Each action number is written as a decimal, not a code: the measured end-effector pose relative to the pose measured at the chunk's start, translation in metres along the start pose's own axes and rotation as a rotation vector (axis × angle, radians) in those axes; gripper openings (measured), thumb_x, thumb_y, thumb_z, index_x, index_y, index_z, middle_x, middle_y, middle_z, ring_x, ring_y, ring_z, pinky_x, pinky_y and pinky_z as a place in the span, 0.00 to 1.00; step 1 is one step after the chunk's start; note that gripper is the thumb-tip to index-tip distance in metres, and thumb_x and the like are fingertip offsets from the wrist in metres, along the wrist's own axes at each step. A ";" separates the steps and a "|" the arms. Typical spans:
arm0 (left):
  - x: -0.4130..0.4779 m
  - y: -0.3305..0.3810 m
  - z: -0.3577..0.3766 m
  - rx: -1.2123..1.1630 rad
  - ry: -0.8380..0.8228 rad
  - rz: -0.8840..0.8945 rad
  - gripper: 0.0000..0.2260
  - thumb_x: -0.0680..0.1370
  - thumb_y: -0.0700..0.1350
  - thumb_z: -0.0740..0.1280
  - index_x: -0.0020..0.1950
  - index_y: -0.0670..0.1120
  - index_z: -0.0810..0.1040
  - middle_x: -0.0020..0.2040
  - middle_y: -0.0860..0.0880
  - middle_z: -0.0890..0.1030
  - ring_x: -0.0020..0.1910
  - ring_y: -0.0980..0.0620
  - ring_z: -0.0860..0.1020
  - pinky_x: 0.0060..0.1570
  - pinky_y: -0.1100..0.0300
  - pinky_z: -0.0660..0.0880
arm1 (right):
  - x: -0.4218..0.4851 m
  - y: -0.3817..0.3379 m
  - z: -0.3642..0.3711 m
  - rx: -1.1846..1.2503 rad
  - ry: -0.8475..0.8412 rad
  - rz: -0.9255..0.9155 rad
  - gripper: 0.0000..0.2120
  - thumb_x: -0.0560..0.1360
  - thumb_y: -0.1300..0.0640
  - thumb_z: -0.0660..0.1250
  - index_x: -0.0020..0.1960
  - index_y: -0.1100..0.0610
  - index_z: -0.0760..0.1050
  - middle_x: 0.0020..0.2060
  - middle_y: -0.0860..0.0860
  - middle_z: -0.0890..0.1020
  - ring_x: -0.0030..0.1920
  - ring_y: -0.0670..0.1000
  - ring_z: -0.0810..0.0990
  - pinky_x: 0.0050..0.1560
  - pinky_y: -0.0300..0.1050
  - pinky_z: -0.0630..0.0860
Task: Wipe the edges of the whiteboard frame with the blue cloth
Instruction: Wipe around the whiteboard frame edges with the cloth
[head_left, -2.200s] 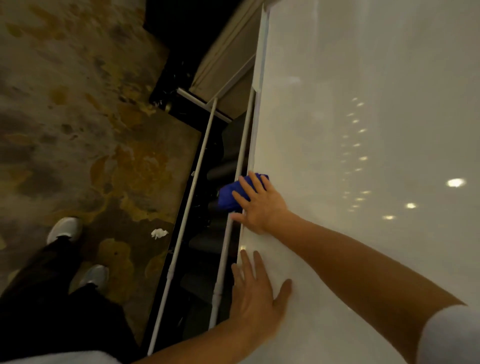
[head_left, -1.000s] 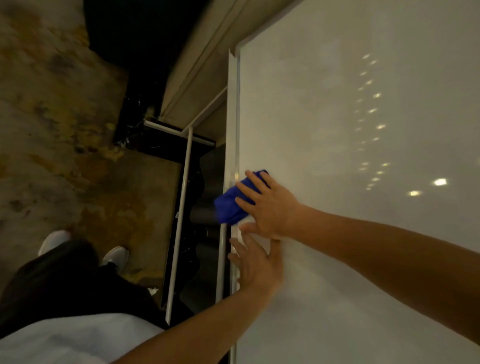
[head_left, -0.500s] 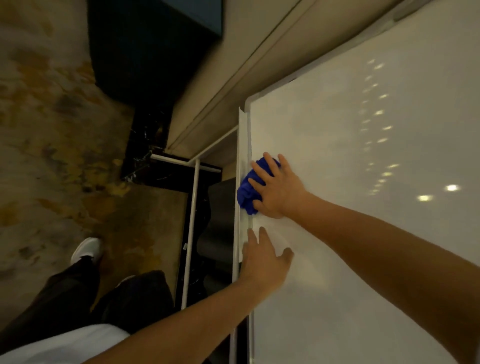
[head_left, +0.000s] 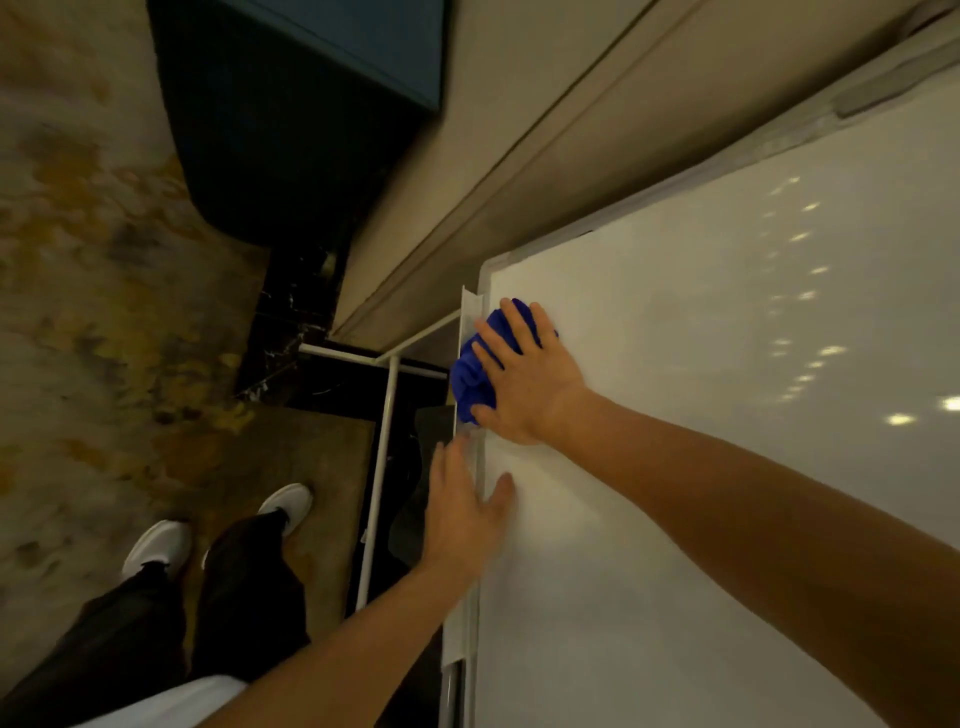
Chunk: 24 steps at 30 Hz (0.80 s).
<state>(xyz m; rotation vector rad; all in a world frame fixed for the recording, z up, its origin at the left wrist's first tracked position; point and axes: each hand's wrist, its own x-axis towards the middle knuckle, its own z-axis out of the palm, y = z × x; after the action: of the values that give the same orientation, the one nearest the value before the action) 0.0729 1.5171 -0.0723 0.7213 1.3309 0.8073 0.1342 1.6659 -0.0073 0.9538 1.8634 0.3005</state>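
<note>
A large whiteboard (head_left: 727, 415) fills the right of the head view, and its pale frame edge (head_left: 480, 291) runs down the middle. My right hand (head_left: 524, 374) presses a bunched blue cloth (head_left: 470, 376) against that edge, close below the board's rounded corner. The cloth bulges out past the frame to the left of my fingers. My left hand (head_left: 462, 512) lies flat and spread on the frame and board just below, holding nothing.
White stand tubes (head_left: 379, 467) run beside the frame over a dark base. A dark blue cabinet (head_left: 311, 104) stands by the beige wall (head_left: 545, 130). My legs and white shoes (head_left: 288, 506) are on the patterned carpet (head_left: 104, 312) at the lower left.
My right hand has slid the blue cloth along the frame edge towards the board's corner. My left hand has followed it along the frame, staying flat.
</note>
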 end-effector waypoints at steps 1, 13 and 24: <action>0.014 0.007 0.000 -0.034 0.031 0.007 0.28 0.76 0.50 0.70 0.72 0.48 0.64 0.74 0.43 0.66 0.72 0.46 0.66 0.70 0.46 0.67 | 0.000 0.000 0.002 0.005 -0.011 -0.029 0.41 0.75 0.28 0.40 0.80 0.52 0.42 0.80 0.53 0.41 0.76 0.65 0.32 0.70 0.68 0.28; 0.113 0.019 -0.001 -0.251 0.006 -0.214 0.50 0.58 0.70 0.73 0.73 0.53 0.58 0.65 0.49 0.74 0.59 0.51 0.77 0.61 0.48 0.75 | 0.065 0.044 -0.019 0.100 0.010 0.084 0.46 0.73 0.25 0.40 0.79 0.56 0.39 0.79 0.55 0.39 0.75 0.65 0.31 0.73 0.66 0.36; 0.181 0.066 -0.015 0.087 -0.136 0.099 0.37 0.63 0.61 0.76 0.67 0.49 0.69 0.57 0.56 0.78 0.55 0.58 0.76 0.51 0.64 0.74 | 0.102 0.072 -0.039 0.215 -0.023 0.210 0.44 0.75 0.28 0.38 0.79 0.57 0.39 0.79 0.55 0.40 0.76 0.63 0.32 0.73 0.64 0.32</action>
<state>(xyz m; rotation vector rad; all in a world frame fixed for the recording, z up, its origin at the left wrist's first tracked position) 0.0622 1.7050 -0.1165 0.9009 1.2212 0.7682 0.1141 1.7953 -0.0135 1.2988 1.8026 0.2161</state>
